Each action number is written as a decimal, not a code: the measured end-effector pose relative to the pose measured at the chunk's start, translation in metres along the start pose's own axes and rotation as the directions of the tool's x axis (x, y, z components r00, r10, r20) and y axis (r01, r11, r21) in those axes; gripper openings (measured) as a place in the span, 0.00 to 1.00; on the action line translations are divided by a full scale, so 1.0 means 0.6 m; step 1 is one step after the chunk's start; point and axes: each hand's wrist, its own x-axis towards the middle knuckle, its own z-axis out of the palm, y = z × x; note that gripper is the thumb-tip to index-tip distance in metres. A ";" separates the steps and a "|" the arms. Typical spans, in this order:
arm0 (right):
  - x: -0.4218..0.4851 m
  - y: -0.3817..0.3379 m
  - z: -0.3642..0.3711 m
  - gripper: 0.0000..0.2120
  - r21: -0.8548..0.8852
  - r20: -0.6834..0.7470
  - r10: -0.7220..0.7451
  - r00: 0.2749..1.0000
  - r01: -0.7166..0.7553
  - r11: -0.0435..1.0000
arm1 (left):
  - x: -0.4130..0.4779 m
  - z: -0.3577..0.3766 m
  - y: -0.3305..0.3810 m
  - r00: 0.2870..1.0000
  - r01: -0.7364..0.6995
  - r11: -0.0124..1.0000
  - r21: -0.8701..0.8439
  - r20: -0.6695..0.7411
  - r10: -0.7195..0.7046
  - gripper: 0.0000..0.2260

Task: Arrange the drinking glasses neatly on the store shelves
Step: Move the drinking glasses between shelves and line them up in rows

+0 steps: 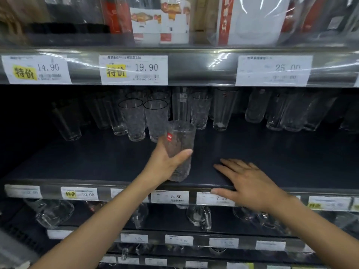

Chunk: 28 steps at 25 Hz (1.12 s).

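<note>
My left hand (pixel 165 166) grips 1 textured glass (pixel 180 140), upright, at the shelf (pixel 281 152) front edge. Its matching row (pixel 144 117) stands behind, slightly left. My right hand (pixel 250 181) lies flat on the edge, holding nothing.

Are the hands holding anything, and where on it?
The left hand grips the textured glass around its lower body; the right hand lies flat on the shelf, empty.
</note>
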 end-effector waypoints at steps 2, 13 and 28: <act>-0.016 0.021 0.006 0.44 -0.028 -0.031 0.042 0.999 -0.043 0.999 | 0.017 0.050 0.016 0.999 -0.016 1.000 -0.018 0.044 0.016 0.31; -0.030 0.059 0.055 0.41 -0.050 -0.276 0.086 0.957 -0.104 0.993 | 0.128 0.238 0.049 0.998 -0.054 0.998 -0.023 -0.027 0.053 0.25; -0.022 0.062 0.067 0.41 -0.050 -0.358 0.076 0.931 -0.100 0.994 | 0.193 0.271 0.035 0.993 -0.082 0.996 0.027 -0.077 0.084 0.31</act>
